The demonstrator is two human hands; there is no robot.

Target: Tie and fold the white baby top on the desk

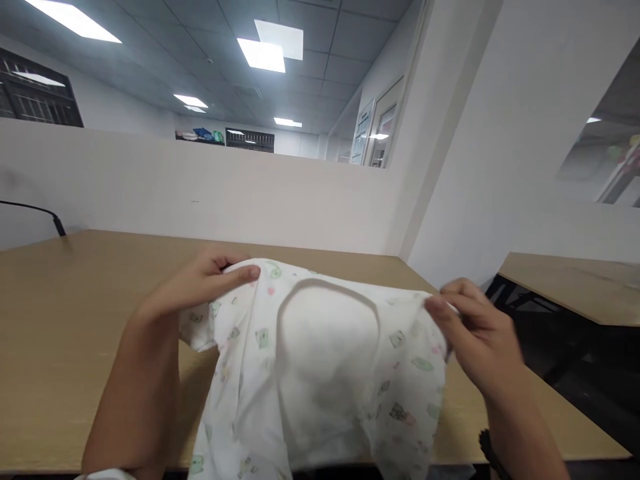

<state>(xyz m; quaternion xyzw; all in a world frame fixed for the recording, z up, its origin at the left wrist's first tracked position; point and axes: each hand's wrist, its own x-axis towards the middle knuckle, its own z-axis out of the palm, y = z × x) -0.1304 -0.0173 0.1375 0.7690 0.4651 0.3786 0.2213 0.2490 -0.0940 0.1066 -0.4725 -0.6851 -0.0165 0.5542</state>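
A small white baby garment (pixel 320 347) with a green, pink and grey print hangs spread between my two hands. Its wide neck opening faces me, and the plain white inside shows through it. My left hand (pixel 225 277) pinches one shoulder, thumb on the front and fingers behind the cloth. The opposite shoulder is gripped by my right hand (pixel 470 320) in the same way. One short sleeve droops below my left hand. The lower part of the garment runs past the table's near edge and out of view.
The wooden table (pixel 75 360) lies under my hands, backed by a white partition (pixel 225 193). A black cable (pixel 57 223) hangs at the far left. To the right stand a white wall (pixel 505 147) and another wooden table (pixel 575 287) with a dark gap below it.
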